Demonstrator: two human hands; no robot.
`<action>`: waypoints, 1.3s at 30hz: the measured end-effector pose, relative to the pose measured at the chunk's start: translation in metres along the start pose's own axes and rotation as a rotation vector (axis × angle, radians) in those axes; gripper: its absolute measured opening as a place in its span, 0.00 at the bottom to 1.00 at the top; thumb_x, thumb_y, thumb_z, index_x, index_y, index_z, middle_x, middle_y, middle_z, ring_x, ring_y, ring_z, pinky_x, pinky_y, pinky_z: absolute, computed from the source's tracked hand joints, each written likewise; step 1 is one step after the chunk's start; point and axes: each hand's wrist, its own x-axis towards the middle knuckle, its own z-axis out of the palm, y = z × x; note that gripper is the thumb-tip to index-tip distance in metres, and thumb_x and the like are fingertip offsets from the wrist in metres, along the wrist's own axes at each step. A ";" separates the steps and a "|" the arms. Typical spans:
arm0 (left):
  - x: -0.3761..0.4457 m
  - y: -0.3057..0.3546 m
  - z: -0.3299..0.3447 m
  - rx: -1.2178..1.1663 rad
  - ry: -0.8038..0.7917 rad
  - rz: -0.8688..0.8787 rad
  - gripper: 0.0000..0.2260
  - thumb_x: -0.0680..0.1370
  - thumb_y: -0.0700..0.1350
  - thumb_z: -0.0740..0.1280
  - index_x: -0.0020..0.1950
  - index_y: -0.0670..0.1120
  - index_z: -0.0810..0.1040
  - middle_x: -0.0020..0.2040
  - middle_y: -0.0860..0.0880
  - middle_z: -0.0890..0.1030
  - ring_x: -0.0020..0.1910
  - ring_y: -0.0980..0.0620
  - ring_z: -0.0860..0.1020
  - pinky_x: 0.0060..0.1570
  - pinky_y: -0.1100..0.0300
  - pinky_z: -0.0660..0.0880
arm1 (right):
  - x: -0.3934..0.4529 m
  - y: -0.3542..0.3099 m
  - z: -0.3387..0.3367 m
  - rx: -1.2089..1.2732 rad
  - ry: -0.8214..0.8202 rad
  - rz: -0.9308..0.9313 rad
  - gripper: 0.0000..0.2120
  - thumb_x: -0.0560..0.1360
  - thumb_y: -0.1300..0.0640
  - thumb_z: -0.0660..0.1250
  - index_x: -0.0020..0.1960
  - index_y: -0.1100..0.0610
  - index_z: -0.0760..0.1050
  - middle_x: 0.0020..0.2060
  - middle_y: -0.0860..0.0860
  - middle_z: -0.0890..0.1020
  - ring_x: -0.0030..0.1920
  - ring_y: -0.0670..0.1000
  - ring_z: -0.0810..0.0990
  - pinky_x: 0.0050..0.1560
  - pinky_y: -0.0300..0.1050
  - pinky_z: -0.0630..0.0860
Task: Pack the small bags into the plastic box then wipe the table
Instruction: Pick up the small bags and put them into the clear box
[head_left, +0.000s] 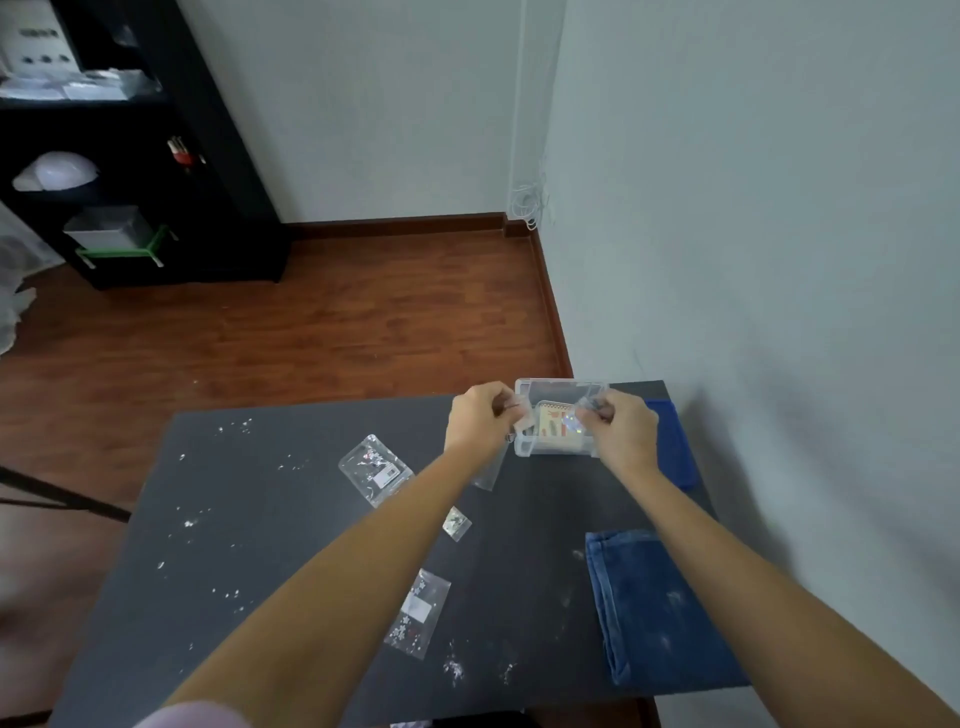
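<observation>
both hands, left hand (480, 415) and right hand (621, 426), pinch a small clear plastic bag (553, 423) over the clear plastic box (558, 451), upper centre. it looks light, limp and slippery; edges seem the best hold.

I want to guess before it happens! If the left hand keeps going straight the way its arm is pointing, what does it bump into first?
Probably the plastic box. The left hand points up and right, holding one end of a clear small bag just beside the box's left wall. Depth is hard to judge, so it might pass above the rim.

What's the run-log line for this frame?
phase: packing | left hand + right hand: holding small clear bag over clear plastic box | loose bags on dark table: three | wiping: not started
</observation>
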 end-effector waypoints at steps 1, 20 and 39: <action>0.006 0.006 0.008 -0.021 -0.008 -0.022 0.07 0.72 0.44 0.72 0.36 0.48 0.76 0.31 0.55 0.75 0.31 0.59 0.73 0.34 0.63 0.69 | 0.006 0.002 -0.001 0.000 0.020 0.037 0.06 0.73 0.58 0.74 0.46 0.61 0.82 0.41 0.55 0.85 0.41 0.50 0.80 0.43 0.40 0.71; -0.051 -0.094 -0.103 0.277 -0.179 -0.051 0.09 0.68 0.44 0.76 0.45 0.51 0.80 0.41 0.53 0.82 0.38 0.57 0.78 0.44 0.63 0.74 | -0.050 -0.005 0.065 -0.157 -0.440 -0.531 0.04 0.73 0.64 0.71 0.48 0.60 0.82 0.45 0.53 0.83 0.47 0.53 0.80 0.53 0.52 0.77; -0.110 -0.165 -0.103 0.700 -0.549 -0.048 0.19 0.69 0.45 0.75 0.57 0.48 0.74 0.59 0.48 0.72 0.58 0.47 0.73 0.51 0.52 0.74 | -0.075 -0.036 0.133 -0.719 -0.821 -0.633 0.08 0.74 0.65 0.65 0.51 0.55 0.76 0.50 0.54 0.81 0.55 0.56 0.76 0.58 0.51 0.71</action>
